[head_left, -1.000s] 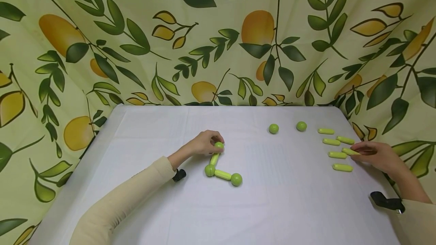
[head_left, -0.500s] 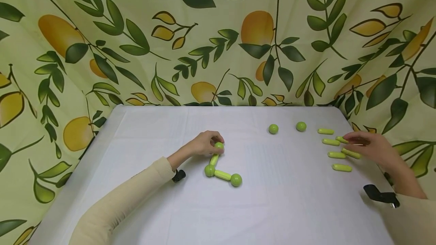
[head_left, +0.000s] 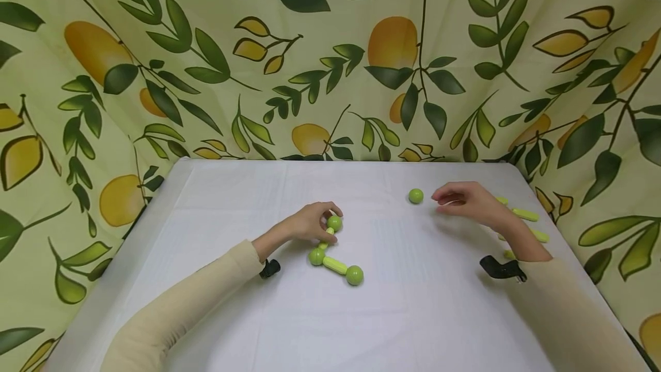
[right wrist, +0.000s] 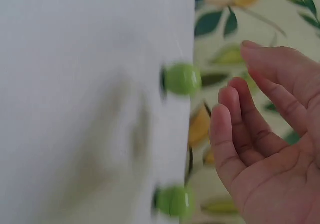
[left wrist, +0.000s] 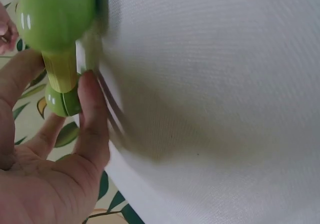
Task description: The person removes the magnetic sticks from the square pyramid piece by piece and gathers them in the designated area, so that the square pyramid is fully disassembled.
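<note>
On the white table, light-green sticks and green balls are joined into a bent chain. From its corner ball [head_left: 317, 256], one stick [head_left: 335, 265] runs to an end ball [head_left: 354, 275]. Another stick [left wrist: 61, 73] leads to the far ball [head_left: 334, 223]. My left hand [head_left: 307, 223] holds the chain at this far end, thumb on one side and fingers on the other. My right hand [head_left: 472, 202] hovers above the table with loosely bent fingers and nothing in them. Left of its fingertips lies a loose ball [head_left: 415, 196]; the right wrist view shows a second loose ball [right wrist: 172, 201].
Several loose light-green sticks [head_left: 525, 214] lie on the right side of the table, partly hidden behind my right hand and forearm. A patterned curtain [head_left: 310, 73] hangs behind the table [head_left: 248, 314] and along its sides.
My right hand has left the sticks and moved left, over to the loose balls, covering one in the head view. My left thumb has shifted slightly lower at the far ball.
</note>
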`<state>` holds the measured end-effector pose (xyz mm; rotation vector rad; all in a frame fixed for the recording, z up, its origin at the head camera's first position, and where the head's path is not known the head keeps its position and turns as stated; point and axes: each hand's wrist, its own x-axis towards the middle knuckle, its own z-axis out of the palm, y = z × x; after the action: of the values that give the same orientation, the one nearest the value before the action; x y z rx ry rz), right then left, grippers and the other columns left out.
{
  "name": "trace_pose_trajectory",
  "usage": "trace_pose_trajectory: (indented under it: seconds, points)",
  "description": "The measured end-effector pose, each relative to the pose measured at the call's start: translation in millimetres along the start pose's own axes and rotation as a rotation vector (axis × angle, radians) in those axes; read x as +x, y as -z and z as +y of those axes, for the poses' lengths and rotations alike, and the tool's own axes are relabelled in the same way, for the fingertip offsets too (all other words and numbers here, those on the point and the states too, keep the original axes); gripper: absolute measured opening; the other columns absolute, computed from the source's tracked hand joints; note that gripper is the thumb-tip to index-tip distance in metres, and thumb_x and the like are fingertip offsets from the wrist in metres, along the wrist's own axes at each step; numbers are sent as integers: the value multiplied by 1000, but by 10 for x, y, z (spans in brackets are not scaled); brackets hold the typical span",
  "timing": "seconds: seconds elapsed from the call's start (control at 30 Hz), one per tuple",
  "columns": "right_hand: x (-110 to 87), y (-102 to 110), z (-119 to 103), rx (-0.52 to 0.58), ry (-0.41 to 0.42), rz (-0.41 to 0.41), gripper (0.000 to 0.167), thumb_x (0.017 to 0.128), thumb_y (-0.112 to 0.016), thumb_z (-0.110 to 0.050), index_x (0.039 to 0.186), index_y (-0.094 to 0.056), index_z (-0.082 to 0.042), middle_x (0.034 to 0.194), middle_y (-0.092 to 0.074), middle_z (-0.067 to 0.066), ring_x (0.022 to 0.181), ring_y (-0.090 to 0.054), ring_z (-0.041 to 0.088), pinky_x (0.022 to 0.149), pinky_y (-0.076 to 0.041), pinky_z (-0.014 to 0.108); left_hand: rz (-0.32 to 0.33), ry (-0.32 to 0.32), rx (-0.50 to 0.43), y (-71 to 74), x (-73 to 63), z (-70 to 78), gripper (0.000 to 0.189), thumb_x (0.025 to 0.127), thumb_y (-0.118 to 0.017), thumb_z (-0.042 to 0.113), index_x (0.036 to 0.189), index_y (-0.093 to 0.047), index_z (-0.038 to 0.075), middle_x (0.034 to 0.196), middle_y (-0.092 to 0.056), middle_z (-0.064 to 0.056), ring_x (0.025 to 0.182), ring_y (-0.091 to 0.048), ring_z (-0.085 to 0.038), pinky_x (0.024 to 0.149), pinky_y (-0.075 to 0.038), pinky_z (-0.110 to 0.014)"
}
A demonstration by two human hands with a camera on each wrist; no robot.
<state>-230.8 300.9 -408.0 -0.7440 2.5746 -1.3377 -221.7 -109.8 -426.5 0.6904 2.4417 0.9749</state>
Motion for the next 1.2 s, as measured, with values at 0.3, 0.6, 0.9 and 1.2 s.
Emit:
trace_pose_trajectory:
  seconds: [0.3, 0.6, 0.9, 1.2]
  points:
    - [507, -589, -133, 81, 63, -195, 24, 89, -78, 0, 111, -69, 7, 108, -69, 21, 94, -67, 25, 84, -55, 29, 31, 80, -30, 8, -33, 13, 66, 80, -89, 12, 134, -51, 6, 116, -62, -9, 95, -65, -20, 86, -53, -34]
    - [783, -983, -250, 109, 80, -290, 30, 88, -80, -3, 114, -68, 6, 106, -68, 17, 93, -66, 24, 85, -56, 32, 22, 45, 2, 31, -59, -52, 32, 80, -88, 8, 99, -63, 5, 89, -64, 0, 82, -60, -13, 75, -51, -26]
    - [970, -1355, -408, 78, 118, -354, 42, 86, -84, -9, 122, -64, -1, 97, -67, 8, 88, -64, 19, 81, -55, 31, 57, -47, -29, -10, 15, -87, 27, 81, -87, 4, 100, -67, 3, 91, -67, -2, 83, -65, -13, 79, -53, -26]
    - [973, -1452, -515, -53, 90, -300, 31, 81, -85, -7, 106, -66, -7, 85, -64, 1, 75, -59, 14, 69, -51, 27, 38, -80, -60, -33, 45, -80, 22, 83, -85, 2, 98, -70, 3, 92, -68, -2, 83, -66, -12, 78, -54, -25]
